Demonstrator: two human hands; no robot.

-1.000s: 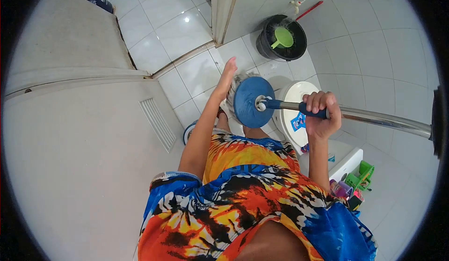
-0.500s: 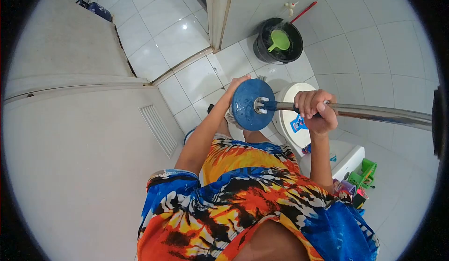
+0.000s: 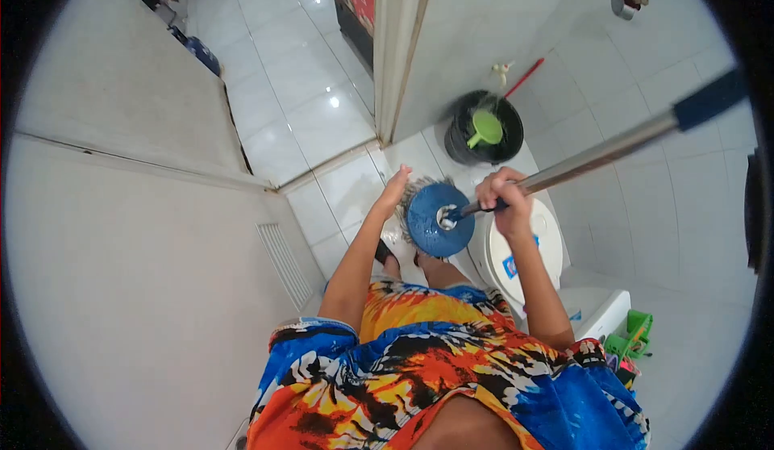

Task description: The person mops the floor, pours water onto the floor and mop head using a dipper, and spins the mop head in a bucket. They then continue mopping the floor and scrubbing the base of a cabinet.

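So the biggest thing in view is the white door (image 3: 121, 289) filling the whole left side, with a slatted vent (image 3: 282, 266) low on it. Past that is the white tiled floor (image 3: 339, 184), running out through the doorway on the far side. On the right sits the toilet (image 3: 544, 244), lid down, with a blue sticker on the lid. Just beyond it, against the far wall, is a black bucket (image 3: 459, 147) with a green scoop (image 3: 486, 127) lying in it. The mop (image 3: 431, 224) is held up between the person and the toilet. Its round blue head faces the camera with grey strands poking out behind it, and its metal handle (image 3: 597, 153) slants up and away to the right. The right hand (image 3: 501, 200) is closed tight around that handle, just beside the blue head. The left hand (image 3: 395, 190) is open with fingers stretched, touching the strands at the head's left edge. A little green basket (image 3: 629, 341) sits at the near right.
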